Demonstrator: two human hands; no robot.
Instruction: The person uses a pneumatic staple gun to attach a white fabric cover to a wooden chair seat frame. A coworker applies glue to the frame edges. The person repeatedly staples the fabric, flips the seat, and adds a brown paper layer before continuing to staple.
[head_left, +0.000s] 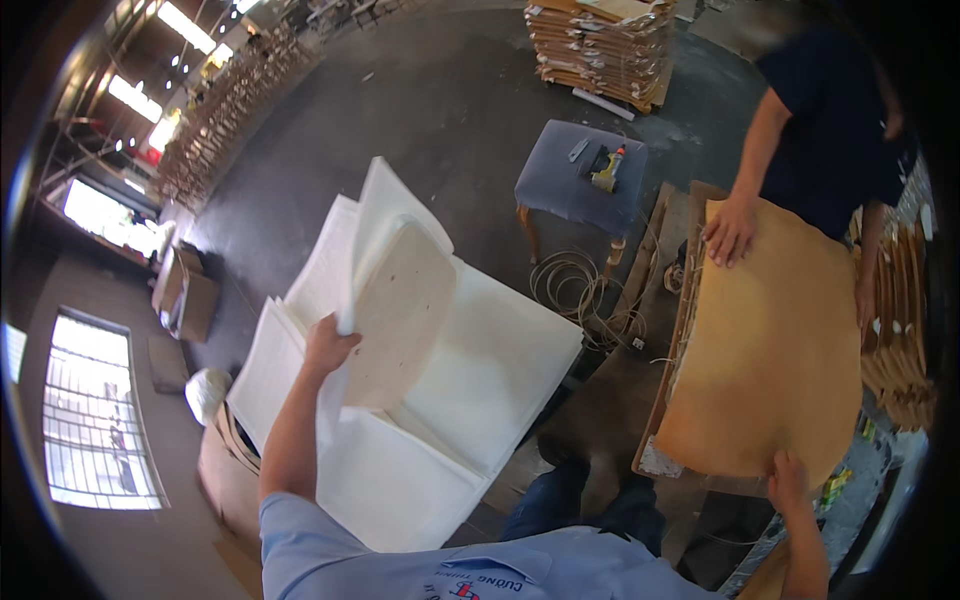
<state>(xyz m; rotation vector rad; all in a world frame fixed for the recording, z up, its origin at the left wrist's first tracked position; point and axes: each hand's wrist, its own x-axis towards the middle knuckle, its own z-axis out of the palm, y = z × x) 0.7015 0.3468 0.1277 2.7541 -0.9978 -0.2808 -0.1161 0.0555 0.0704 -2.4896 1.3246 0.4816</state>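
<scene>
My left hand (pixel 330 346) is closed around the edge of a thin white sheet (pixel 378 215), which stands partly lifted and folded over. Under it, a pale beige panel (pixel 405 310) with small brown spots shows on a stack of white sheets (pixel 510 345); the sheets look like foam or padding. On my right, a large tan-yellow sheet (pixel 770 350) lies over a brown board (pixel 650 430). My right hand (pixel 790 482) grips the sheet's near edge, its fingertips partly hidden. Across from me, a co-worker's hand (pixel 732 230) presses flat on the far left corner.
A blue padded stool (pixel 575 205) beyond the stacks bears a yellow-green power tool (pixel 606 172) and a small grey tool (pixel 578 150). Coiled hose (pixel 570 285) lies by its legs. Piled curved wooden parts (pixel 600 50) stand at the back, and more (pixel 895 330) at far right.
</scene>
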